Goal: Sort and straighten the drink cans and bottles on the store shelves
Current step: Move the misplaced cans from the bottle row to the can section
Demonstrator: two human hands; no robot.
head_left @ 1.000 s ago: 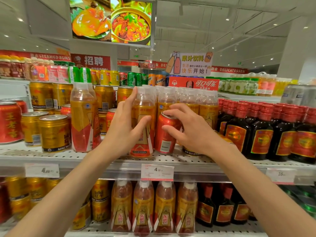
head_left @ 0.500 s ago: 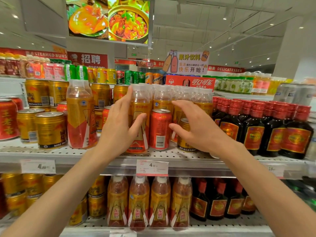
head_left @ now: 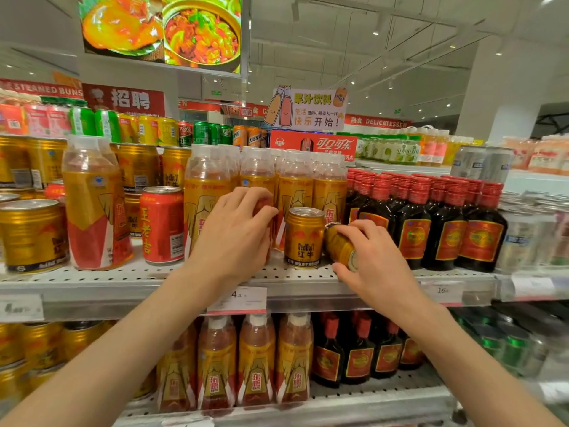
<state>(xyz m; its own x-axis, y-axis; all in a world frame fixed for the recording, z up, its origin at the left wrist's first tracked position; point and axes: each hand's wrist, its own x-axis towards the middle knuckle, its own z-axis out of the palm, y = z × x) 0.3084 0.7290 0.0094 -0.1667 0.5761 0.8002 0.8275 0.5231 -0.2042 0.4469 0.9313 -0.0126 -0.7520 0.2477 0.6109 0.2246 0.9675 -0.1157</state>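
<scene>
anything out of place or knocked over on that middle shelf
Yes. Two gold cans sit in the bottle row: an upright Red Bull can, and a tipped can lying on its side under the right hand. A red can stands alone among gold ones further left.

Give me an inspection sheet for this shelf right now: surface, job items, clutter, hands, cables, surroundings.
Surface: perforated white shelf, price tags on its front edge.
Job's things: upright gold can; tilted gold can in the right hand; red can standing among gold bottles.
Clutter: dark bottles in rows at right, gold cans at left.
Hands: left hand on something among the bottles, mostly hidden; right hand gripping the tilted can.
Cables: nothing seen.
Surroundings: juice sign, food screen overhead.
</scene>
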